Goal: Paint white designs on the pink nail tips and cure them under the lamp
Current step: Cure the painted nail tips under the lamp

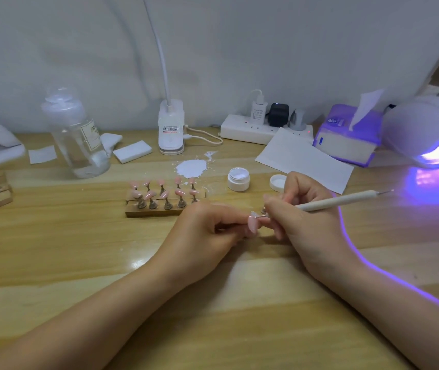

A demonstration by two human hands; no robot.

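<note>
Fingers of the left hand [207, 231] pinch a pink nail tip [253, 225] above the table [79, 249]; right hand [301, 209] grips a dotting pen [338, 201], long axis running right and slightly up, tip on the nail; any white design is too small to make out

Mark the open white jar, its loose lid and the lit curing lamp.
open white jar [238, 180], head view, front wall.
loose lid [277, 182], head view, inner face.
lit curing lamp [423, 124], head view, top of the dome.
</note>
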